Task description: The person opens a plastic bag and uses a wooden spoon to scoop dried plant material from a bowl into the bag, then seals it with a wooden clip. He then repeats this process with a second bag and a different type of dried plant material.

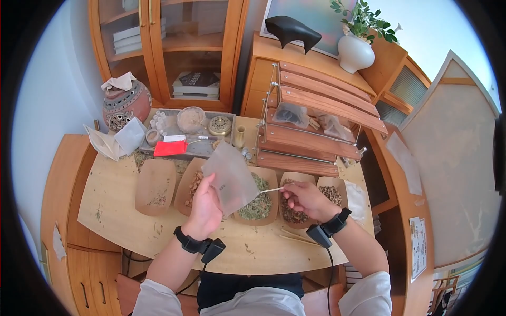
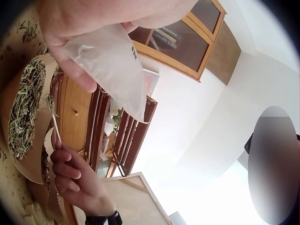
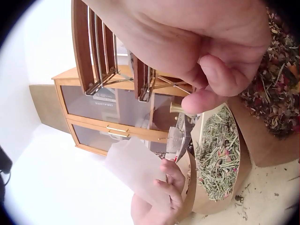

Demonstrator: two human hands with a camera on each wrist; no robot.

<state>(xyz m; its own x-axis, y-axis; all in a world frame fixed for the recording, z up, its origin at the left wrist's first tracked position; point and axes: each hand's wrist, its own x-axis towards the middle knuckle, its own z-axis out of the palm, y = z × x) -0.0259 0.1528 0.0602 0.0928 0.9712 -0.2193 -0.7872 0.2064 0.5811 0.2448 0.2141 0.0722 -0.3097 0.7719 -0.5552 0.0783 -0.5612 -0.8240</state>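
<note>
In the head view my left hand point(image 1: 205, 210) holds up a translucent pouch point(image 1: 232, 176) with small dark print, thumb on its near face. My right hand point(image 1: 308, 201) pinches a thin pale stick point(image 1: 271, 190), whose far end is by the pouch's lower right edge. The left wrist view shows the stick point(image 2: 56, 129) with a little dried green herb point(image 2: 50, 103) at its tip, apart from the pouch point(image 2: 110, 65). Below lies a paper tray point(image 1: 256, 223) of green herb point(image 3: 218, 159) with pink bits. Whether the pouch holds anything I cannot tell.
Several paper trays stand in a row, one nearly bare point(image 1: 153, 181), others with dried plants. Behind are a grey tray point(image 1: 229, 118) with jars and a red packet point(image 1: 169, 148), and a wooden slatted rack point(image 1: 305, 138). Thin sticks point(image 1: 299, 238) lie near the front edge.
</note>
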